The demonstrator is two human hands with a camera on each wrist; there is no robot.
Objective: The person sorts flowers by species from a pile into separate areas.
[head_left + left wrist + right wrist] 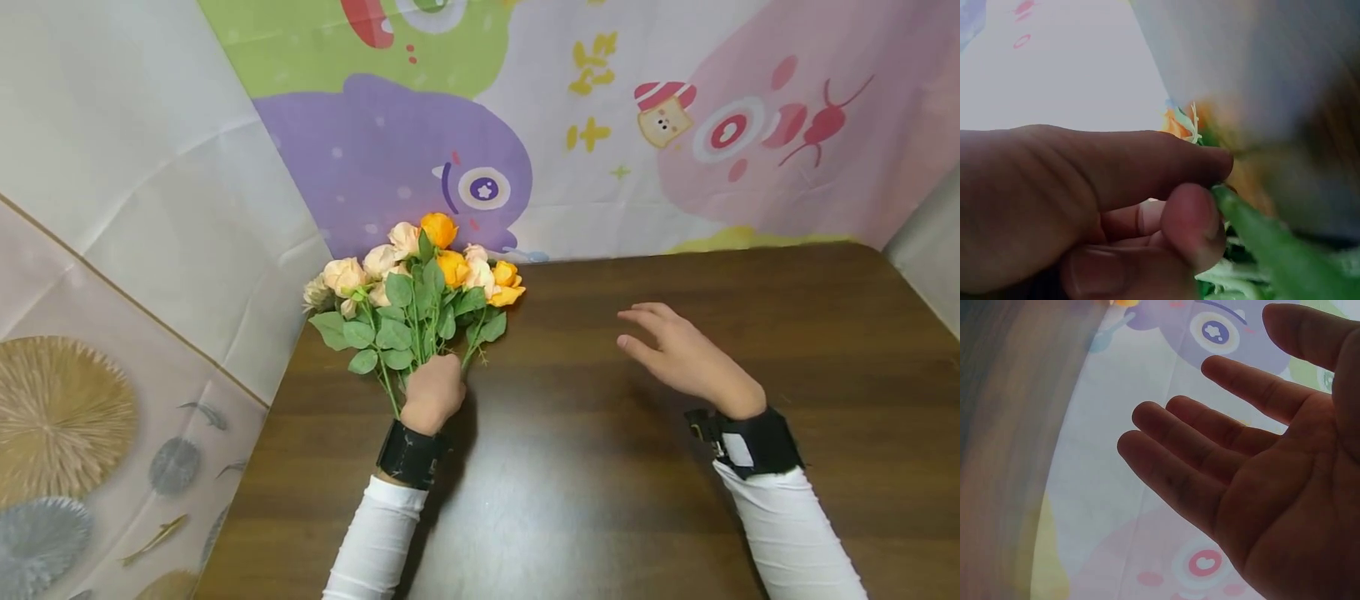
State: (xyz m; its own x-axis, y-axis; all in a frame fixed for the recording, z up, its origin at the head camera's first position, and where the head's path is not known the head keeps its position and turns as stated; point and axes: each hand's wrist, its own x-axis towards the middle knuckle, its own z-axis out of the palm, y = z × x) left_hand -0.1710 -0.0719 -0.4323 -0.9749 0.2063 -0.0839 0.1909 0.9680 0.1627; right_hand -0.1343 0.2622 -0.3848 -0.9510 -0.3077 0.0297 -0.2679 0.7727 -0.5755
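A bunch of flowers [408,310] with peach and orange blooms and green leaves fans out at the table's back left. My left hand [435,392] is at the lower end of the bunch, its fingers curled. Close up in the left wrist view, the thumb and fingers pinch near the end of a green stem [1272,240]; other stems blur behind. How many stems the hand holds is hidden. Off to the right, my right hand [678,354] hovers over the table, apart from the flowers. Its fingers [1172,478] are spread and nearly straight, with nothing in the palm.
The dark wooden table [555,467] stretches under both arms. Along its back edge hangs a cloth with cartoon figures [600,196]. At left is a pale covering with round gold and grey patterns [67,417]. Black bands [757,442] wrap both wrists.
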